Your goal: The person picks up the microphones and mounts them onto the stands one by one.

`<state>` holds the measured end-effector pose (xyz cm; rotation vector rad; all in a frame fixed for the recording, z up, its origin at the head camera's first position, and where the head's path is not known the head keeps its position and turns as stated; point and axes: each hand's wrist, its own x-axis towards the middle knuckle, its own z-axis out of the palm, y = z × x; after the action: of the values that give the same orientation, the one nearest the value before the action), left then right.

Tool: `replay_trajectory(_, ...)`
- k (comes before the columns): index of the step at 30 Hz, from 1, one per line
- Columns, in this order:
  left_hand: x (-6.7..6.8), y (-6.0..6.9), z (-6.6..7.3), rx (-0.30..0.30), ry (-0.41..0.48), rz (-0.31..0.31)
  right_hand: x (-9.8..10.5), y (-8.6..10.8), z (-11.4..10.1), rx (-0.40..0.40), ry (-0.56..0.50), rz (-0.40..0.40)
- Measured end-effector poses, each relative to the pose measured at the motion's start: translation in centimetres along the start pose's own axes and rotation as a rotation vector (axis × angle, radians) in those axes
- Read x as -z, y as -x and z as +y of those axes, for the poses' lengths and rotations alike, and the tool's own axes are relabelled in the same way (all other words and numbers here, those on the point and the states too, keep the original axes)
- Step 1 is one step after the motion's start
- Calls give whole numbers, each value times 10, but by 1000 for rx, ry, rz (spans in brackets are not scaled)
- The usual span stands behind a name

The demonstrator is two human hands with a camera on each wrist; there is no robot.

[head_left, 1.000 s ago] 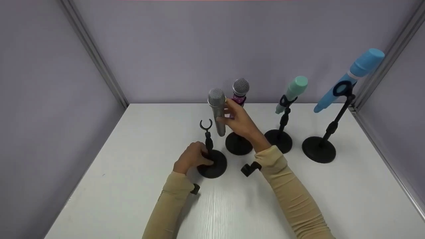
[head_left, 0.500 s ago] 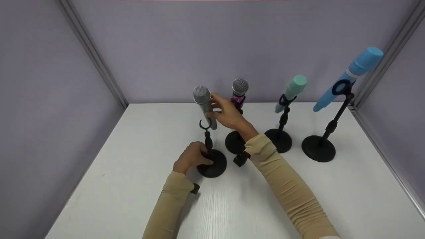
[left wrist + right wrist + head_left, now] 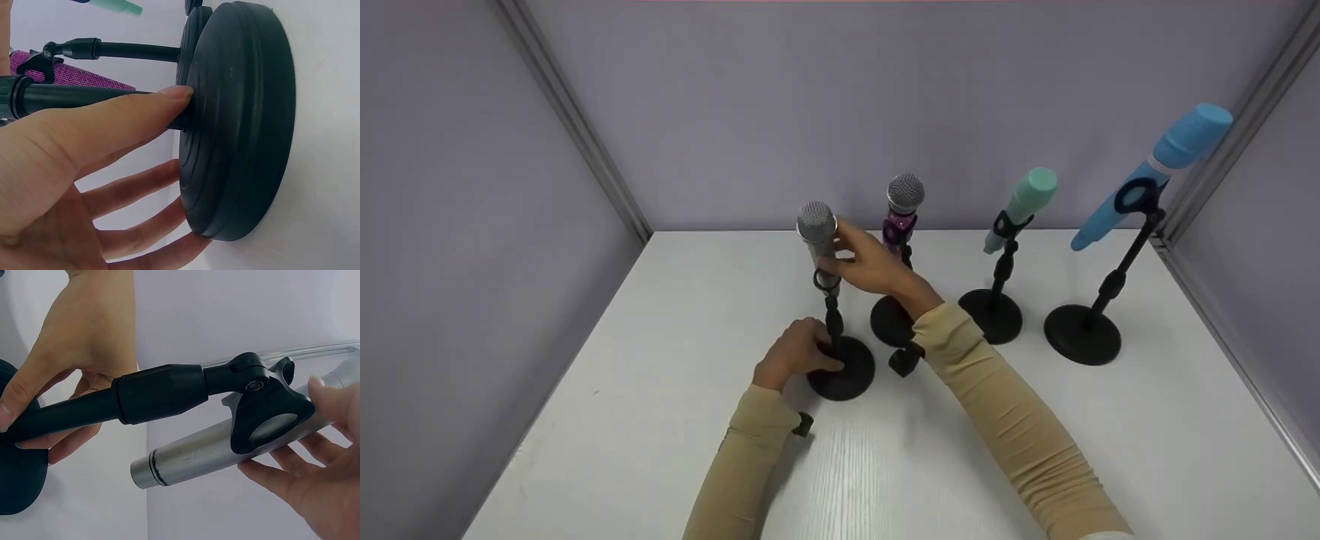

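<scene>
A silver microphone (image 3: pixel 816 220) leans in the clip (image 3: pixel 247 422) of a black desk stand (image 3: pixel 855 375). The right wrist view shows that clip's arms around its lower body. My right hand (image 3: pixel 870 262) holds the microphone between thumb and fingers, above the clip. Low on the stand, my left hand (image 3: pixel 795 354) holds the round base (image 3: pixel 247 124); the thumb lies beside the pole and the fingertips touch the base on the other side. Part of the pole is hidden behind the left hand in the head view.
To the right stand a purple microphone with a silver head (image 3: pixel 905 195), a mint green microphone (image 3: pixel 1033 191) and a large blue microphone (image 3: pixel 1189 139), each on a black stand. A white table (image 3: pixel 660 450) lies beneath, with grey walls (image 3: pixel 735 112) around it.
My right hand has moved left with the silver microphone, then slightly down, bringing its body into the stand's clip. My left hand stays on the base.
</scene>
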<state>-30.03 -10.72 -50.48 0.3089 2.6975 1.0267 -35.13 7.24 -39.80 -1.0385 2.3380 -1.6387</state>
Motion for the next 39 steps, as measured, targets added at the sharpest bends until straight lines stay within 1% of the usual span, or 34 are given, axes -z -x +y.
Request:
replay_trajectory(3, -1, -1, 0, 5, 1, 1, 0, 1, 0, -13, -10, -12)
replay_trajectory(10, -2, -1, -3, 17, 7, 3, 3, 4, 2, -39, -10, -91)
replay_trajectory(18, -1, -1, -2, 13, -7, -1, 6, 6, 1, -86, 43, -129)
replay_trajectory(23, -2, -2, -1, 6, -10, -6, 6, 6, 5, -88, 59, -139)
replay_trajectory(27, -3, -3, -1, 14, -5, -11, 6, 6, 8, -83, 48, -139)
replay_trajectory(32, -4, -3, -3, 3, -4, -18, 5, 6, 7, -74, 38, -141)
replay_trajectory(39, -3, -2, -4, -3, -11, -11, 2, 6, 7, -71, 50, -127)
